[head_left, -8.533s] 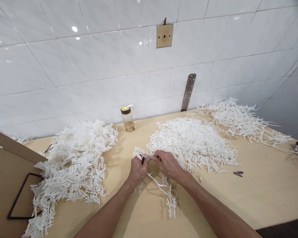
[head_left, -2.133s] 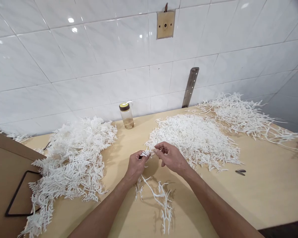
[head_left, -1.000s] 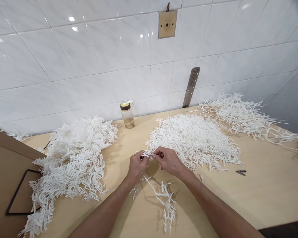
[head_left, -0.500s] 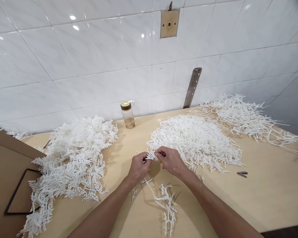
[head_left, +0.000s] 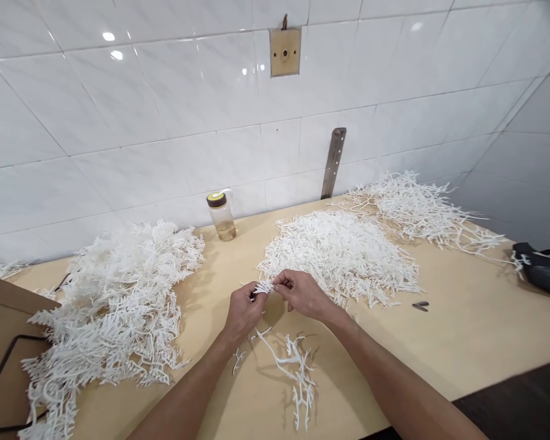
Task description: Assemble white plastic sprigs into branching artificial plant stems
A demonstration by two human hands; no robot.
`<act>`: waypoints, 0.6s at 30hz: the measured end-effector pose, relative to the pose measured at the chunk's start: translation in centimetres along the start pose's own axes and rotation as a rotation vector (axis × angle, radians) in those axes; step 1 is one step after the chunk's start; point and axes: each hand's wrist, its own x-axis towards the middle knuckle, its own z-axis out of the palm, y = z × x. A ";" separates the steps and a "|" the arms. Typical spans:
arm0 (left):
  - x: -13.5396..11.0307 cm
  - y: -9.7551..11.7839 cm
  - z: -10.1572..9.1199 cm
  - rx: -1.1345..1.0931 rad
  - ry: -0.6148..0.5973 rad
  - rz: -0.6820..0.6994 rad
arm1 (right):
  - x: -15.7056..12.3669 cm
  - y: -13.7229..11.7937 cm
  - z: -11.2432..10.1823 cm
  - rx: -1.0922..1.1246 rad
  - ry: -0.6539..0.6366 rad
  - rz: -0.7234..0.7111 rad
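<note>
I read both sets of fingertips (head_left: pixel 275 282) as pinched shut on one small cluster of white plastic twigs (head_left: pixel 263 286), which is held just above the pale wooden tabletop (head_left: pixel 462 342). The left hand (head_left: pixel 242 311) grips the cluster from the left with thumb and forefinger. The right hand (head_left: pixel 302 294) grips it from the right, its other fingers curled in. No gap shows between either pinch and the cluster.

Directly below the hands, a larger branched white plastic sprig (head_left: pixel 294 374) lies flat on the tabletop, apart from both hands.

Just beyond the right hand is the middle heap of short white plastic pieces (head_left: pixel 343 253). Well to the left lies the left heap of large branched white plastic sprigs (head_left: pixel 114 299). A thinner far heap of white plastic stems (head_left: pixel 417 208) sits at the back right.

My judgement: the work is partway through. The middle heap is sizeable, but the left heap is at least as large and looks unprocessed.

A clear bottle with a dark cap (head_left: pixel 220 215) stands by the tiled wall. A small dark metal tool (head_left: pixel 420 305) lies right of the middle heap.
</note>
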 end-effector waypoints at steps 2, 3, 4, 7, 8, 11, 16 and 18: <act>0.0 0.1 0.0 0.014 0.000 0.004 | 0.0 0.0 0.0 -0.042 0.018 -0.027; -0.1 0.2 0.0 0.021 0.004 0.009 | 0.0 -0.1 0.1 -0.065 0.025 -0.045; -0.1 0.3 -0.1 0.027 0.009 0.014 | 0.0 0.0 0.1 -0.085 0.030 -0.066; -0.1 0.3 -0.1 0.034 0.024 0.023 | -0.1 0.2 0.2 -0.106 0.033 -0.113; -0.1 0.2 -0.1 0.040 0.027 0.029 | -0.1 0.3 0.2 -0.110 0.036 -0.123; 0.1 -0.2 -0.1 0.079 0.034 0.067 | 0.0 0.6 0.4 -0.151 0.067 -0.169; 0.6 -1.0 0.0 0.105 0.015 0.062 | 0.5 1.1 0.7 -0.253 0.121 -0.240; 0.6 -1.0 0.1 0.090 0.006 0.042 | 0.6 1.3 0.7 -0.259 0.131 -0.242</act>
